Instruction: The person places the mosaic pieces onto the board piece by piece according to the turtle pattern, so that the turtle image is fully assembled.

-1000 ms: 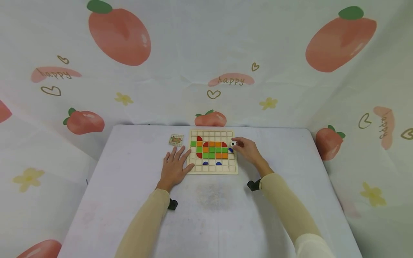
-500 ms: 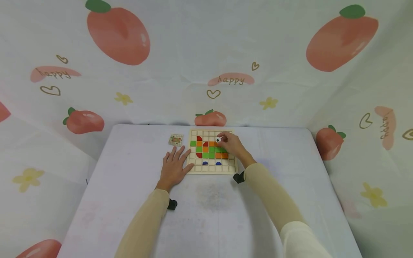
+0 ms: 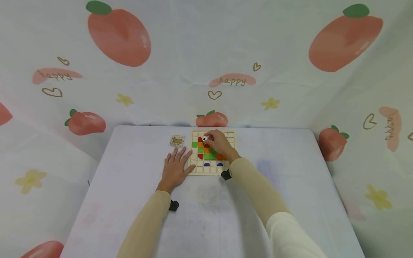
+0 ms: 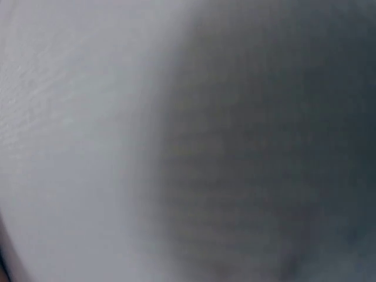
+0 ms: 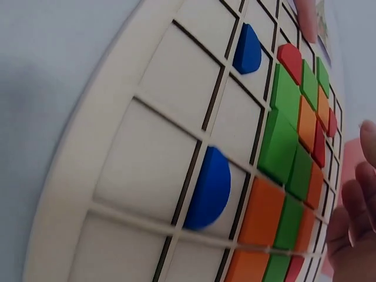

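Observation:
My right hand [image 3: 222, 144] pinches a small white piece with a black dot, like an eye [image 3: 204, 139], over the upper left of the wooden grid board [image 3: 197, 169]. Fingers of that hand show at the right edge of the right wrist view, where the white piece is out of sight. With fingers spread, my left hand [image 3: 175, 169] rests flat on the table, its thumb and forefinger by the board's left edge. Red, orange and green tiles [image 5: 278, 144] fill the board's middle cells. Two blue half-round pieces [image 5: 210, 188] lie in cells of a lower row. The left wrist view is mostly blurred.
A small pattern card [image 3: 177, 141] lies left of the board, just beyond the left fingertips. The board lies near the back edge of a white-covered table [image 3: 135, 154]. A fruit-printed cloth [image 3: 174, 79] hangs behind and at both sides.
My right hand has moved left across the board, from its right edge to the upper left, carrying the white eye piece. The left hand has stayed in place.

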`<state>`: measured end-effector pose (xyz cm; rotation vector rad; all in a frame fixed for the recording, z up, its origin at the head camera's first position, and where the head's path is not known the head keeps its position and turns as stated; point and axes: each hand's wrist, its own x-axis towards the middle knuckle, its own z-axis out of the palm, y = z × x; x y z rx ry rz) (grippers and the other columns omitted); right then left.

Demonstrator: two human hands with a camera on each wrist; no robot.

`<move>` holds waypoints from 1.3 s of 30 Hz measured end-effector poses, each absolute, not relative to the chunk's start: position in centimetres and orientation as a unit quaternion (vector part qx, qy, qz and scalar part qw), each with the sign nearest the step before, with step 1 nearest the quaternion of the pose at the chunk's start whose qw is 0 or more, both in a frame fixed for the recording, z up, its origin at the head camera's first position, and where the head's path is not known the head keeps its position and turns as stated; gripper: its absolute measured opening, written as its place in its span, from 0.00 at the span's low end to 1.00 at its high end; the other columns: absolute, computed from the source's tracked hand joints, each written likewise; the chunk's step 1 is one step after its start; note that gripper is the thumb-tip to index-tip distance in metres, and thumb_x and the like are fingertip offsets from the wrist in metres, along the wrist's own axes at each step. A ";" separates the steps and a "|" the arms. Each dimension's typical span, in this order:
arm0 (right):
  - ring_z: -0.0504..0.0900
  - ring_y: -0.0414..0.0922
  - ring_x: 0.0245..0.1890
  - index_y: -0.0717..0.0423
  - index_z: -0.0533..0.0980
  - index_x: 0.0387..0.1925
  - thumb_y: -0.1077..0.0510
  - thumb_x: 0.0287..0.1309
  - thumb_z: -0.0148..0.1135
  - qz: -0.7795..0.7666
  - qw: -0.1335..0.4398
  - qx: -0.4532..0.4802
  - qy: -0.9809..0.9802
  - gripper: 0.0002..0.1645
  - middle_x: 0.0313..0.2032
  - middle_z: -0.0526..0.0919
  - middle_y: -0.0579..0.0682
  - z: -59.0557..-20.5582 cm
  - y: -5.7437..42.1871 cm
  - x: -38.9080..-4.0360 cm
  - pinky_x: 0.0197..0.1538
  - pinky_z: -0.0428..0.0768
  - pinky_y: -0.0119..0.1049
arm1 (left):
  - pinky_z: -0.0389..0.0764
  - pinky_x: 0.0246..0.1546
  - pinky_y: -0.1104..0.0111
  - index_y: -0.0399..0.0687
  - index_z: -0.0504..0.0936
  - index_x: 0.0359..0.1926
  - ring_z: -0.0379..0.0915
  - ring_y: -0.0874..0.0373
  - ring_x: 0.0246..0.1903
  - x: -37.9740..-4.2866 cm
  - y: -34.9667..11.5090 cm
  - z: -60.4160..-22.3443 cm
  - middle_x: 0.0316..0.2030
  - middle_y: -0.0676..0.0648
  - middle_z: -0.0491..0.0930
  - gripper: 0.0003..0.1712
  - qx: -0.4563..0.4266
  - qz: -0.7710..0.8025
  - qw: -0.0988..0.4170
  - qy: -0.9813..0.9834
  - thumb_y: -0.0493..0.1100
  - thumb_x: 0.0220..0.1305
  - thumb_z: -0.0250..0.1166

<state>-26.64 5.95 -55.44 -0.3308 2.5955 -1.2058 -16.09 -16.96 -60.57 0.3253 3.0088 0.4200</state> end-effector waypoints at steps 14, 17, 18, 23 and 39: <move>0.71 0.52 0.48 0.45 0.83 0.57 0.47 0.67 0.66 -0.318 0.067 -0.121 0.938 0.19 0.46 0.79 0.52 -56.5 2.8 -27.4 0.53 0.74 0.44 | 0.43 0.78 0.41 0.71 0.53 0.80 0.34 0.45 0.83 -16.5 -16.8 -61.2 0.82 0.54 0.47 0.42 0.103 0.128 0.041 0.986 0.75 0.71 0.47; 0.71 0.53 0.49 0.44 0.83 0.57 0.46 0.67 0.66 -0.299 0.067 -0.125 0.944 0.20 0.47 0.79 0.53 -56.5 2.4 -27.4 0.54 0.75 0.45 | 0.43 0.78 0.40 0.71 0.53 0.80 0.34 0.44 0.83 -16.4 -16.7 -61.1 0.82 0.53 0.47 0.42 0.103 0.129 0.045 0.985 0.74 0.71 0.48; 0.71 0.53 0.50 0.43 0.83 0.58 0.46 0.68 0.65 -0.293 0.069 -0.125 0.945 0.20 0.48 0.78 0.53 -56.4 2.2 -27.5 0.55 0.75 0.46 | 0.43 0.78 0.40 0.71 0.53 0.80 0.34 0.44 0.83 -16.4 -16.7 -61.0 0.82 0.53 0.47 0.42 0.103 0.130 0.046 0.985 0.74 0.71 0.48; 0.72 0.55 0.53 0.42 0.81 0.61 0.44 0.69 0.63 -0.265 0.084 -0.131 0.952 0.22 0.52 0.78 0.54 -56.4 1.4 -27.7 0.60 0.74 0.48 | 0.42 0.79 0.40 0.71 0.52 0.81 0.33 0.45 0.83 -16.3 -16.9 -60.8 0.83 0.53 0.46 0.42 0.101 0.129 0.050 0.985 0.73 0.71 0.48; 0.69 0.49 0.44 0.40 0.85 0.56 0.41 0.71 0.60 -0.224 0.059 -0.177 0.957 0.19 0.43 0.75 0.50 -56.7 2.1 -27.4 0.48 0.70 0.40 | 0.43 0.79 0.40 0.72 0.51 0.81 0.33 0.45 0.83 -16.3 -17.1 -60.9 0.83 0.53 0.46 0.42 0.104 0.135 0.047 0.984 0.74 0.72 0.48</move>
